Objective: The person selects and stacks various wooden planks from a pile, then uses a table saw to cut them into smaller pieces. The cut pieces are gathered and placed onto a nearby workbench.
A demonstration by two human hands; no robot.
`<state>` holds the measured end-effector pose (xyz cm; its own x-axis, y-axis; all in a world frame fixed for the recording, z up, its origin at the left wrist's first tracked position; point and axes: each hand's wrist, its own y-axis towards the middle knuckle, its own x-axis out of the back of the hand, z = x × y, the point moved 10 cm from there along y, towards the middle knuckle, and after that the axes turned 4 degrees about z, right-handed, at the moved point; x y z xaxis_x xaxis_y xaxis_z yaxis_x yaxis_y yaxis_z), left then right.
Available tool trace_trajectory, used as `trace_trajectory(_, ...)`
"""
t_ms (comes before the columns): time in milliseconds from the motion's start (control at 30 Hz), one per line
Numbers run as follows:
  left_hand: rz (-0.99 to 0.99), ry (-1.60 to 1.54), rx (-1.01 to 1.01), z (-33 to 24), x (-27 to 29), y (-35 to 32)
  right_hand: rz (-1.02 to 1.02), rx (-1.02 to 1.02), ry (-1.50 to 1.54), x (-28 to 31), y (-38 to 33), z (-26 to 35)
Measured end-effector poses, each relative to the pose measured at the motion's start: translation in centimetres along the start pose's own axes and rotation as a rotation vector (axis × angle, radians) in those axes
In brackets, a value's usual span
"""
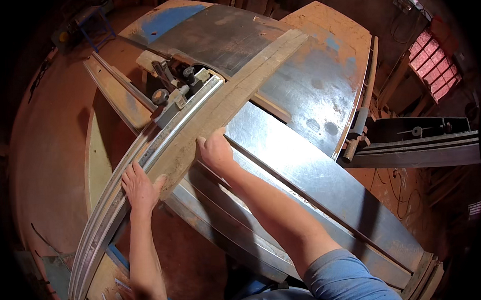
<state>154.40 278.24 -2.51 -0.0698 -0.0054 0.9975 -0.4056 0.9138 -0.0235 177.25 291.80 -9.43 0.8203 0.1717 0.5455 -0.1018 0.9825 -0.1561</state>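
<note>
A long rough wooden plank (242, 77) lies slantwise across the machine table, along a metal fence (182, 112). At the plank's near end is my left hand (141, 189): its fingers reach over the fence side while the thumb rests on the plank's end, closed around it. My right hand (216, 150), fingers curled, grips the plank's right edge farther along; its fingertips are partly hidden. Beyond the fence stands a clamp-like fitting with dark knobs (168, 94). Below the plank runs the shiny metal sliding table (283, 148).
A wide metal tabletop (313, 88) with rusty and blue patches spreads beyond the plank. A round bar (362, 115) runs along its right side. At right is a grey metal rail (418, 155). Loose cables (400, 191) lie on the floor, and a blue-framed stand (94, 27) is at far left.
</note>
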Motion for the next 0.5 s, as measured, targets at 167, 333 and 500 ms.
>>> trace_trajectory(167, -0.050, -0.018, -0.009, 0.29, -0.11, 0.13, 0.017, -0.009, 0.006, -0.44, 0.39, -0.02)
trace_trajectory(333, 0.000, -0.010, -0.005, -0.03, -0.37, 0.51, 0.026, -0.001, 0.000, -0.25, 0.48, 0.12)
trace_trajectory(500, -0.009, 0.003, -0.004, 0.38, -0.89, 0.84, 0.028, -0.021, 0.001, -0.69, 0.82, -0.15)
